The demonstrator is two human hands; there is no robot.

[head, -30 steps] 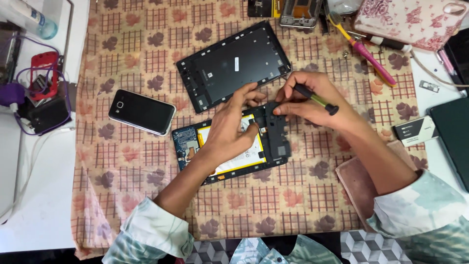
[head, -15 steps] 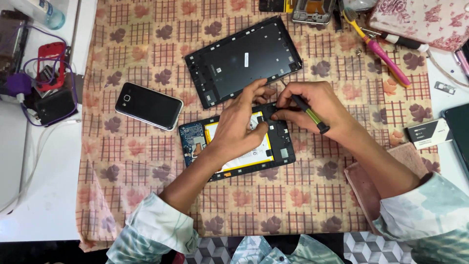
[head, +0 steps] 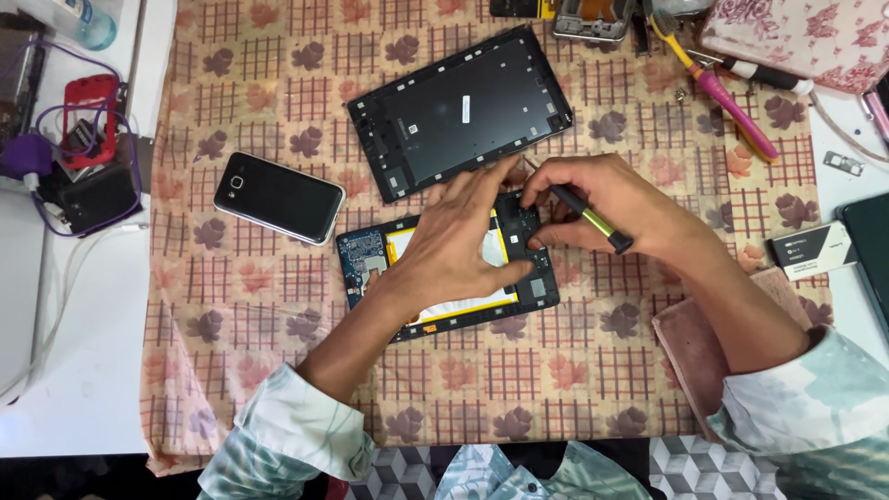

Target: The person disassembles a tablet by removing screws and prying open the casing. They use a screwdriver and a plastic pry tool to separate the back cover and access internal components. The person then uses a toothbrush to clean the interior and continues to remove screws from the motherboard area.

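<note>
**Opened tablet under both hands**

Lying open [head: 444, 278] just below the black back cover [head: 460, 111]: blue board, yellow-edged battery, dark frame. Pressing flat with spread left hand [head: 458, 245], hiding the middle. Pinching one black-and-green tool [head: 590, 218] in right hand [head: 616, 208], tip hard to make out. Resting left of tablet: one black phone [head: 280, 197].
</note>
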